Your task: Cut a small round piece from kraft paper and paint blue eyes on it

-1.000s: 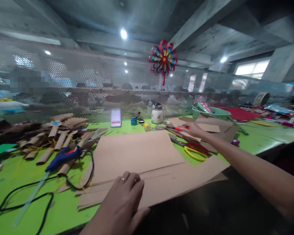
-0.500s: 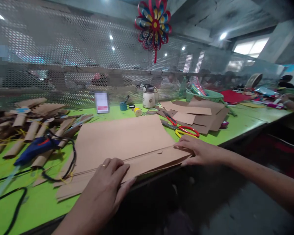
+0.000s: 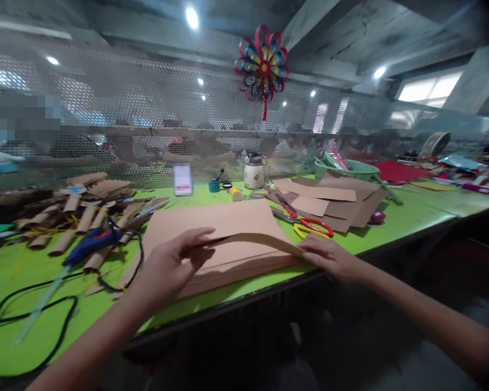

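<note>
A stack of brown cardboard sheets (image 3: 224, 222) lies on the green table in front of me. My left hand (image 3: 171, 266) pinches the near edge of the top sheet and lifts it, so the sheet bows upward. My right hand (image 3: 330, 258) rests at the stack's right corner, fingers pressed on the same lifted sheet. The sheets underneath stay flat.
Red and yellow scissors (image 3: 309, 225) lie right of the stack, beside more cardboard pieces (image 3: 330, 195). A blue glue gun (image 3: 92, 241) with black cable sits left among cardboard tubes (image 3: 77, 212). A jar (image 3: 254, 172), a green basket (image 3: 346, 168) and a mesh screen stand behind.
My right hand came back from the scissors area to the stack's right corner. My left hand went from pressing flat on the stack to lifting the top sheet's edge.
</note>
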Motion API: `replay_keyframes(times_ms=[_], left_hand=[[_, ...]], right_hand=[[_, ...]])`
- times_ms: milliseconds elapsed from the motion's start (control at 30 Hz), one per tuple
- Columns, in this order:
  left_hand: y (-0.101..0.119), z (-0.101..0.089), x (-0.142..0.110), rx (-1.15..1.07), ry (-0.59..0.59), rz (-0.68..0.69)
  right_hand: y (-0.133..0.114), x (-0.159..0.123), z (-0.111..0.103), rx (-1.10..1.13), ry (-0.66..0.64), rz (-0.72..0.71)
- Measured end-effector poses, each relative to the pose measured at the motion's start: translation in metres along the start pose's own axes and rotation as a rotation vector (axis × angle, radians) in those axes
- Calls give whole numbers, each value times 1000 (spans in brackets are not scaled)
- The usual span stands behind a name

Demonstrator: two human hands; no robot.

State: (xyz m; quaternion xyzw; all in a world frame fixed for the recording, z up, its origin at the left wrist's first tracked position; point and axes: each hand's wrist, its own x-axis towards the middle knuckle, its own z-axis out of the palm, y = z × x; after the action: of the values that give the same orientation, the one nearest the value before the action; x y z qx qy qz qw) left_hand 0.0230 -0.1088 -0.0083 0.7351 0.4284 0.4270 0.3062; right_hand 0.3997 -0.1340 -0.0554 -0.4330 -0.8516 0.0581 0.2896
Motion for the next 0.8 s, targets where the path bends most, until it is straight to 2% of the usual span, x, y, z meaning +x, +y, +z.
replay_keyframes(times_ms=[133, 300, 467, 567, 667, 800], left_hand=[[18, 10, 26, -429, -1, -152], [29, 34, 28, -780, 18, -290], [36, 67, 20, -884, -52, -269], [43, 80, 24, -889, -6, -244], [44, 80, 36, -906, 81, -249], [35, 70, 54, -946, 170, -342]], right_hand=[[1, -5, 13, -61, 134, -18], [-9, -12, 30, -159, 284, -76], [-30, 6, 31, -252, 394, -179], [-44, 27, 30, -322, 417, -242], [-53, 47, 32, -404, 426, -293], [-52, 73, 38, -474, 426, -390]])
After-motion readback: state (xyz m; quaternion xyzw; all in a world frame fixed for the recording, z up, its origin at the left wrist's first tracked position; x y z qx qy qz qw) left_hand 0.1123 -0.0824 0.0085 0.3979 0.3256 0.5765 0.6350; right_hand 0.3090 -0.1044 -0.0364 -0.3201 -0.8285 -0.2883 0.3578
